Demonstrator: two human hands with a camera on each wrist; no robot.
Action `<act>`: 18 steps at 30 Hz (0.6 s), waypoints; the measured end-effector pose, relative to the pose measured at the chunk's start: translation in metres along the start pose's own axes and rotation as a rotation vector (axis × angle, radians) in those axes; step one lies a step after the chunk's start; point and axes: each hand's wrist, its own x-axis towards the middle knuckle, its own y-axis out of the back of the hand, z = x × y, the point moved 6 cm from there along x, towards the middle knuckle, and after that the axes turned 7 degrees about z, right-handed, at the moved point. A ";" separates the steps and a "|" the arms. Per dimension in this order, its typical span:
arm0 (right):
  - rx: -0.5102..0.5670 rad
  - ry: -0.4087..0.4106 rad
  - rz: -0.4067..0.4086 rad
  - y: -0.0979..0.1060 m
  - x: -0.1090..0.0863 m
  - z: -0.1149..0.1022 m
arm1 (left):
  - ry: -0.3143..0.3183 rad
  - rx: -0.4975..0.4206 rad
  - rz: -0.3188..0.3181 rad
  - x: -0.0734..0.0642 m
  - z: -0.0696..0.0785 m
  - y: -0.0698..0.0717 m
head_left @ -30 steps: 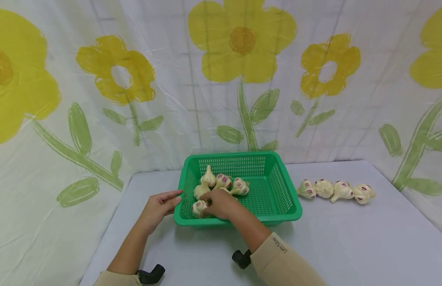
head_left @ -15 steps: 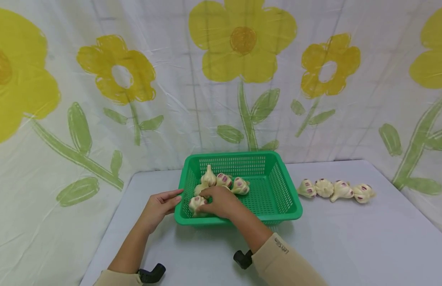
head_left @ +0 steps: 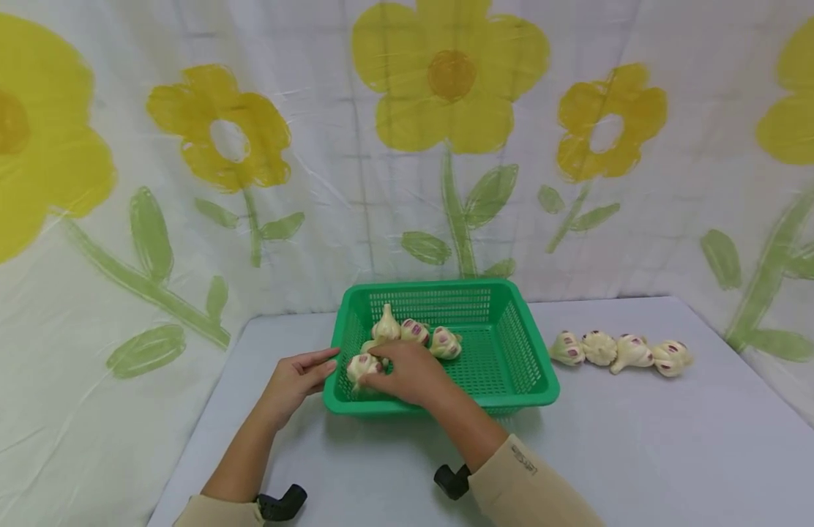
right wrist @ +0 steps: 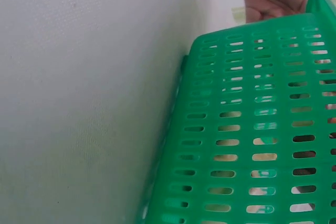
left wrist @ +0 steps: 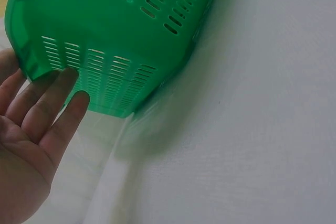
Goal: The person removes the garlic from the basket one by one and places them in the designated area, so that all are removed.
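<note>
A green plastic basket (head_left: 440, 405) with slotted walls holds several garlic bulbs, white with purple patches. My right hand (head_left: 413, 372) reaches over the front rim and pinches one garlic bulb (head_left: 363, 369) between thumb and fingers in the left front corner. That bulb partly covers another one behind it. My left hand (head_left: 293, 384) is at the basket's left side, its fingertips on the rim. In the left wrist view the fingers (left wrist: 50, 100) are nearly straight against the slotted wall. In the right wrist view the basket wall (right wrist: 247, 129) hides my right hand.
Several more garlic bulbs (head_left: 599, 348) lie in a row on the white table (head_left: 618, 454), right of the basket. A white curtain (head_left: 328, 219) with yellow flowers hangs behind the table. Farther back inside the basket sits an upright bulb (head_left: 386, 326), with others beside it.
My right hand has shifted the pinched garlic bulb slightly left and back, so it covers more of the bulb behind it. The left hand stays at the basket's rim.
</note>
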 end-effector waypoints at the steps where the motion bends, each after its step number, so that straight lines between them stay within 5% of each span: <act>1: -0.001 0.009 0.018 0.001 -0.001 -0.001 | 0.001 0.003 0.002 0.000 0.000 0.000; 7: -0.024 0.093 0.142 0.007 -0.007 -0.005 | 0.019 0.020 0.005 -0.001 0.000 0.000; 18: -0.129 0.408 0.495 0.034 -0.023 -0.018 | 0.004 0.035 0.025 -0.003 0.006 0.000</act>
